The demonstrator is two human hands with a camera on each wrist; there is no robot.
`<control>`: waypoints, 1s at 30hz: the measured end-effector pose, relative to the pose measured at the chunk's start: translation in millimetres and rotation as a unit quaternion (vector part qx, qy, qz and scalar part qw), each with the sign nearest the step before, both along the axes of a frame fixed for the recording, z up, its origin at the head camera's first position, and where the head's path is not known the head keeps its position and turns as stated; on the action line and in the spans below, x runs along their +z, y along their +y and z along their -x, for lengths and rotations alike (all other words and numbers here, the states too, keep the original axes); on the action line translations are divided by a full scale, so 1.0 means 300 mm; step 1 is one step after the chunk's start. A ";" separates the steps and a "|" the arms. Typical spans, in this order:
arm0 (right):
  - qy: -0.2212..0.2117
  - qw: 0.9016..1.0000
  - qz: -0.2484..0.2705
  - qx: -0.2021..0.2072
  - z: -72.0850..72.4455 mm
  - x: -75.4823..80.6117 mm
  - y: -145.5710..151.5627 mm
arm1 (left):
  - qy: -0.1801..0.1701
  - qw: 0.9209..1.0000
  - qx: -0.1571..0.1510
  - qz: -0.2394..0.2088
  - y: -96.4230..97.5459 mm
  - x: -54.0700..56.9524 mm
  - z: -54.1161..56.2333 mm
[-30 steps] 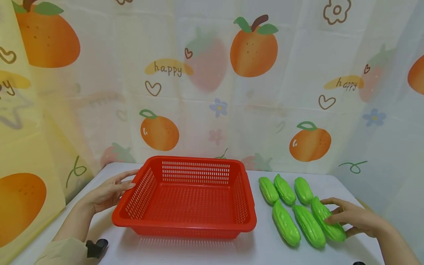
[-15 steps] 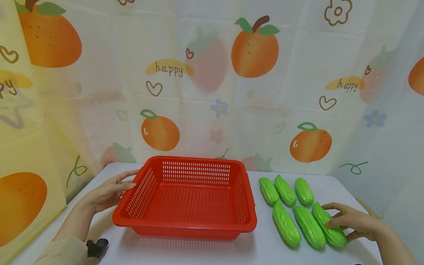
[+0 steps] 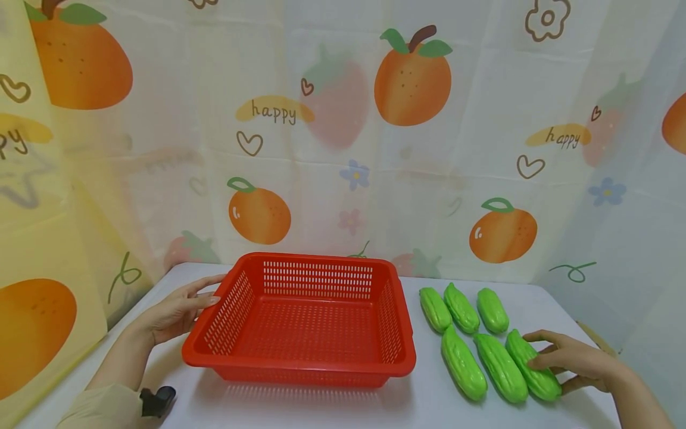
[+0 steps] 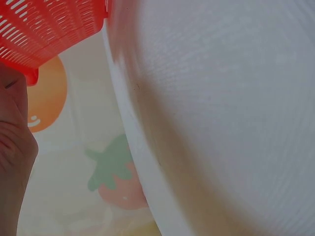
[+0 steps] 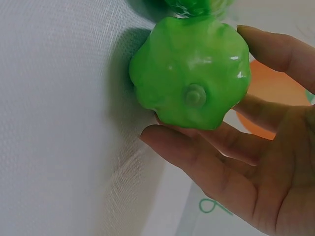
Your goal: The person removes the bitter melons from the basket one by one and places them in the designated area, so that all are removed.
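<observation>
A red plastic basket (image 3: 316, 322) with slotted sides stands on the white table in the head view. My left hand (image 3: 174, 313) grips its left rim, thumb on the near side; the left wrist view catches only part of that hand and the basket's corner. At the right, my right hand (image 3: 576, 360) has its fingers and thumb around a green ridged gourd (image 3: 533, 366), whose end with a small stem nub faces the right wrist camera. The gourd lies on the table, slanting like its neighbour, a second green gourd (image 3: 501, 368).
Other green gourds lie in two rows right of the basket, among them one at the back (image 3: 492, 311) and one at the front left (image 3: 463, 364). Behind the table (image 3: 278, 411) hangs a fruit-printed curtain (image 3: 332, 196).
My right hand and its gourd have shifted slightly down and toward the near edge, the gourd now settled beside its neighbour. The left hand and basket have stayed put.
</observation>
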State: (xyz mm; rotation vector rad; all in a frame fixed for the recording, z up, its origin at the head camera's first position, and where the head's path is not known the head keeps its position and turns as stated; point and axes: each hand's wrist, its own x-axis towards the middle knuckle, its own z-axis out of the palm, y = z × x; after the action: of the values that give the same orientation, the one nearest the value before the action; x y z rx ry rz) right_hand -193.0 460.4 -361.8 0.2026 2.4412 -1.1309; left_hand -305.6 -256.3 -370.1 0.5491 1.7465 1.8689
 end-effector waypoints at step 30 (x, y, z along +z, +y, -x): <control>0.210 0.951 -0.225 0.025 -0.003 0.102 -0.143 | -0.002 1.000 -0.003 -0.007 -0.004 -0.005 0.003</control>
State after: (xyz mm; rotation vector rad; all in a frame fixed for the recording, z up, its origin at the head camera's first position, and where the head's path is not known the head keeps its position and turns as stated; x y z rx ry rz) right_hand -192.1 417.4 -331.1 0.0349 3.0433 -0.6222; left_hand -306.6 -257.4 -371.7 0.5556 1.7293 1.8771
